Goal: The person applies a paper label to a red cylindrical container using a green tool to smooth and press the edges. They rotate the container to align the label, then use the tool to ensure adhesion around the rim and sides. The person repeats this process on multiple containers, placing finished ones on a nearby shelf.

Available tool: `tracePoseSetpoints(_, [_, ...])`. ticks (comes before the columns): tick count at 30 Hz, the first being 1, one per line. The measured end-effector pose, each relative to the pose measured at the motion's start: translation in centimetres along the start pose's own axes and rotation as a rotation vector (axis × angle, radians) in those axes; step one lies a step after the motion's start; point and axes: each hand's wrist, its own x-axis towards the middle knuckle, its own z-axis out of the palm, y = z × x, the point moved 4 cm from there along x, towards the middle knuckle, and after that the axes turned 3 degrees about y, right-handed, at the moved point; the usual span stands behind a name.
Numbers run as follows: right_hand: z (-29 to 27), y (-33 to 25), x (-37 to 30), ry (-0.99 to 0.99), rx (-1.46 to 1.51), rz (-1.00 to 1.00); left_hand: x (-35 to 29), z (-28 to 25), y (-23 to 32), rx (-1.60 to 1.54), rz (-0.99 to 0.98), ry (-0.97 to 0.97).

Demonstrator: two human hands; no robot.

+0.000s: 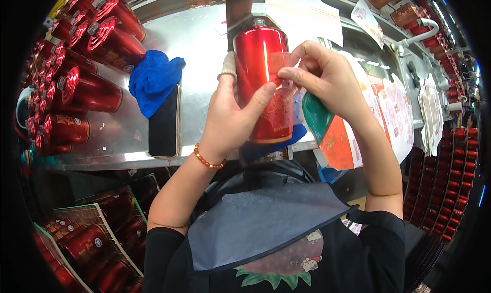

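Watching from here, biggest first. Metal bench (199, 37) spans the scene. Red bottle (258, 65) is at its near edge, centre, cap end far, base near; can't tell if it lies flat or is propped. More red bottles (92, 91) stand far left. Printed sheets (399, 109) to the right.

2 hands on the job. Left hand (232, 109) grasps the bottle from its left side, thumb across the front; 1 finger has a pale wrap (228, 66). Right hand (327, 81) pinches a clear film piece (276, 63) at the bottle's right front. Green tool (316, 114) sits under the right palm; can't tell if that hand grips it.

Left of the bottle: dark phone (164, 124), blue cloth (158, 83) over its far end.

My read: step in hand is film handling on the bottle face. Laying or peeling, can't tell. Next move calls for a steady left grip and slow, even control of the film; a skewed edge or crease looks like the main risk.
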Motion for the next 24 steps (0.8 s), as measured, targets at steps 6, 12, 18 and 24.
tracePoseSetpoints(6, [-0.1,3.4,-0.2,0.198,0.188,0.022,0.4,-0.4,0.1,-0.039,-0.023,-0.035])
tracePoseSetpoints(12, [2.7,3.4,-3.6,0.026,0.414,0.191,-0.5,-0.8,-0.5,0.161,-0.059,-0.091])
tracePoseSetpoints(18, [3.2,2.7,-4.6,0.006,0.409,0.173,-0.2,-0.7,0.9,0.022,-0.041,-0.143])
tracePoseSetpoints(24, [2.6,3.8,-2.4,0.022,0.545,0.249,2.4,-0.6,1.4,0.058,-0.143,-0.011])
